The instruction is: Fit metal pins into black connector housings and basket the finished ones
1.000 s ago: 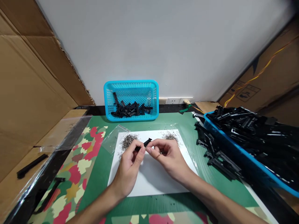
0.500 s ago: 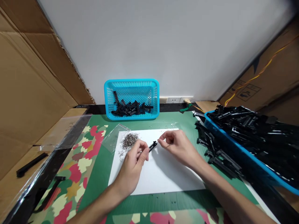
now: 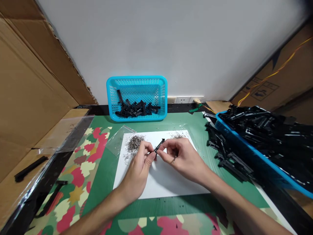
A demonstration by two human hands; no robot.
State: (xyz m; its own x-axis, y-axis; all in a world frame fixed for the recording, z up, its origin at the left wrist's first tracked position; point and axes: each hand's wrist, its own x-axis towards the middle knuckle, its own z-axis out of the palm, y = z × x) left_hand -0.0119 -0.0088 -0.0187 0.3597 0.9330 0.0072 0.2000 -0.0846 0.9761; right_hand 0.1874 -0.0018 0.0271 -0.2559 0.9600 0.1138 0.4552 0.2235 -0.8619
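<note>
white paper [image 3: 161, 184] lies below — your left hand [image 3: 138, 168] pinches a black part [image 3: 160, 143], your right hand [image 3: 182, 160] pinching close beside — seemingly fine adjusting, calling next for steadiness.

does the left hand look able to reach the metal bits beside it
Probably yes: nothing visible stands between the left hand and the metal bits, though it holds a black part.

– Where is there room for the hands [image 3: 137, 168]?
– Low over the near half of the white paper [image 3: 168, 186], between the forearms [image 3: 113, 201].
– Straight ahead?
– Two small piles of metallic bits [image 3: 135, 143], then the blue basket [image 3: 137, 78] before the wall [image 3: 137, 39].
– And right?
– Loose black parts [image 3: 228, 157], then the heaped blue bin [image 3: 259, 160], block a low sweep.
</note>
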